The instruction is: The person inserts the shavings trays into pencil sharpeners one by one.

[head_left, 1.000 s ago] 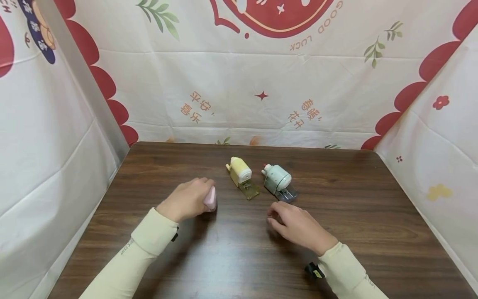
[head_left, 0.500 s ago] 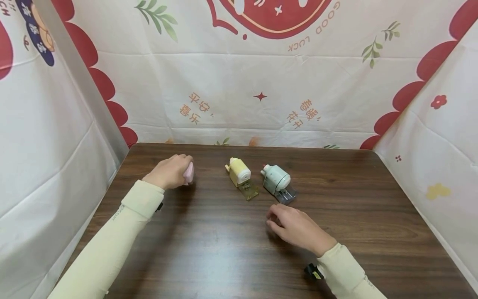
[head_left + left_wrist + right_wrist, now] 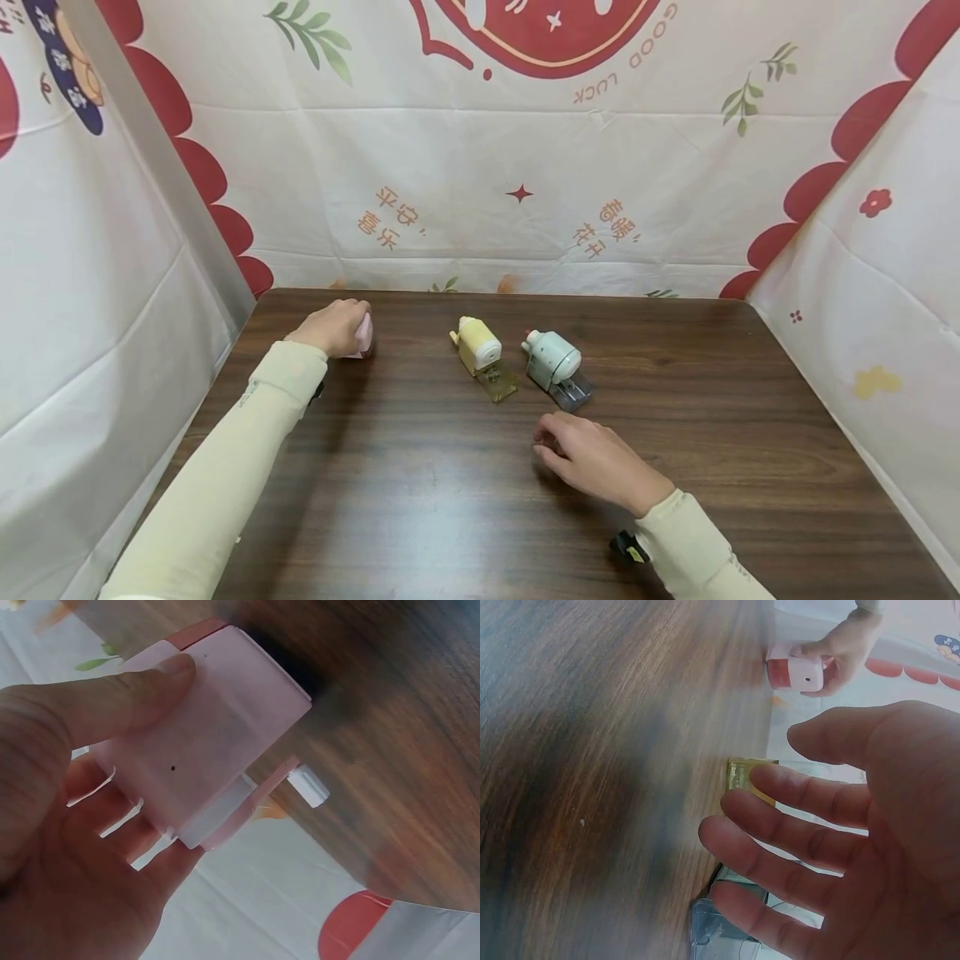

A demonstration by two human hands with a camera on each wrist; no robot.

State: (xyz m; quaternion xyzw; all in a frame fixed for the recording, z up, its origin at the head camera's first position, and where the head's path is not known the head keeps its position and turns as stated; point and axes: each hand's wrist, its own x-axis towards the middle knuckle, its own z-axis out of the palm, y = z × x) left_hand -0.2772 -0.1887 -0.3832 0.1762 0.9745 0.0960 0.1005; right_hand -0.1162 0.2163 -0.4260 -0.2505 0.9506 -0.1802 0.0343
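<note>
My left hand [image 3: 330,327] grips a pink crank pencil sharpener [image 3: 217,720] at the far left of the table. In the left wrist view the thumb lies across its side and the fingers wrap underneath; its crank with a white knob sticks out. My right hand [image 3: 600,462] holds nothing, its fingers loosely bent over the table in front of the other sharpeners. Nearest to it is a mint green pencil sharpener [image 3: 553,357] with a dark see-through drawer. Left of that stands a yellow pencil sharpener [image 3: 478,343], its tinted drawer facing me.
The brown wooden table [image 3: 420,500] ends at a back edge against a white printed cloth [image 3: 465,150]. More cloth hangs along the left and right sides. A black strap piece [image 3: 628,547] sits at the right wrist.
My left hand has carried the pink pencil sharpener from near the yellow one toward the back left, slowing in the last half second. The right hand stays in place.
</note>
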